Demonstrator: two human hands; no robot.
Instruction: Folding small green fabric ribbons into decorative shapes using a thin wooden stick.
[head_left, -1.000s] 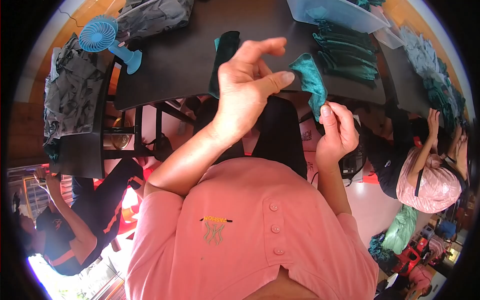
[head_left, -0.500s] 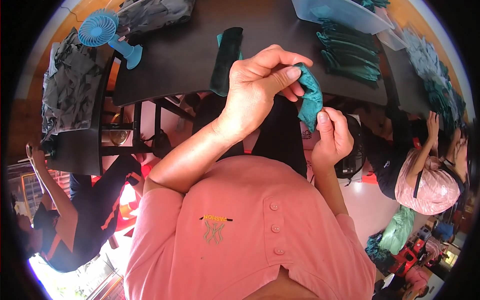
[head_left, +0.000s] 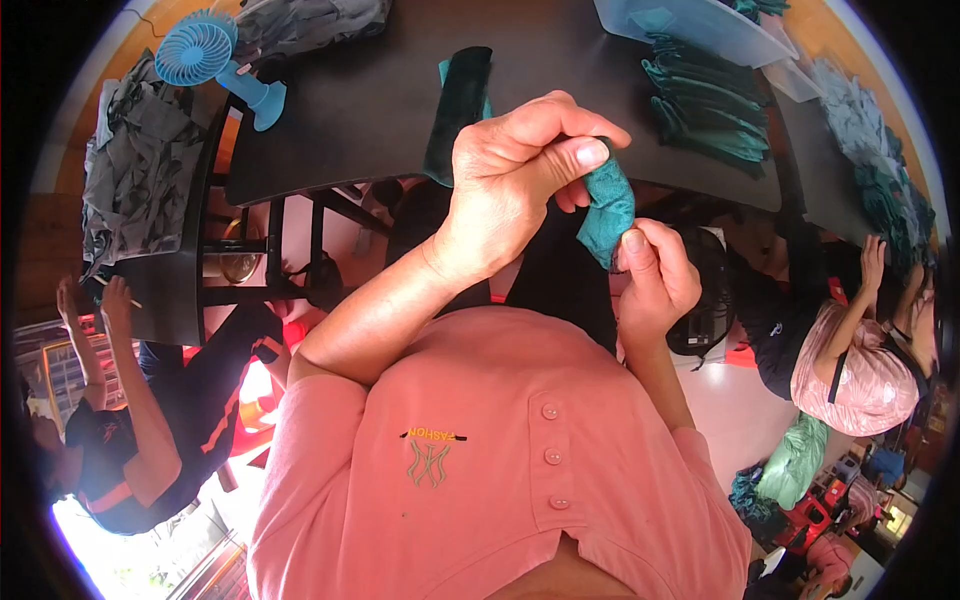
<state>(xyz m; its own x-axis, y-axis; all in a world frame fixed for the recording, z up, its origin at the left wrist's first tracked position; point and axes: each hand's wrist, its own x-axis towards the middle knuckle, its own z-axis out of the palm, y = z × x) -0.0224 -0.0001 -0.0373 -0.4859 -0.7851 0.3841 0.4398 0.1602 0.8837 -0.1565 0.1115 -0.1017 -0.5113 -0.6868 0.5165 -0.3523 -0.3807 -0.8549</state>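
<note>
A small teal piece of velvety fabric point(head_left: 608, 212), bunched and curved, is stretched between my hands above the table's near edge. My left hand point(head_left: 520, 180) pinches its upper end between thumb and fingers. Lower down and to the right, my right hand point(head_left: 658, 272) is closed on the other end, where a dark bit of edge shows by the thumb. Behind my left hand, a dark green velvet strip point(head_left: 462, 110) lies lengthwise on the black table point(head_left: 560, 60), with a brighter teal layer showing at its sides.
Layered green fabric pieces point(head_left: 708, 100) lie at the right of the table, below a clear plastic bin point(head_left: 690, 30). A blue fan point(head_left: 200, 50) stands at the left near grey fabric heaps point(head_left: 140, 165). People work on both sides, one at left point(head_left: 125, 450), another at right point(head_left: 850, 370).
The fabric piece has turned and shifted slightly left, with more of its face showing. My right hand has moved a little left. The person at left has raised both hands near the grey fabric.
</note>
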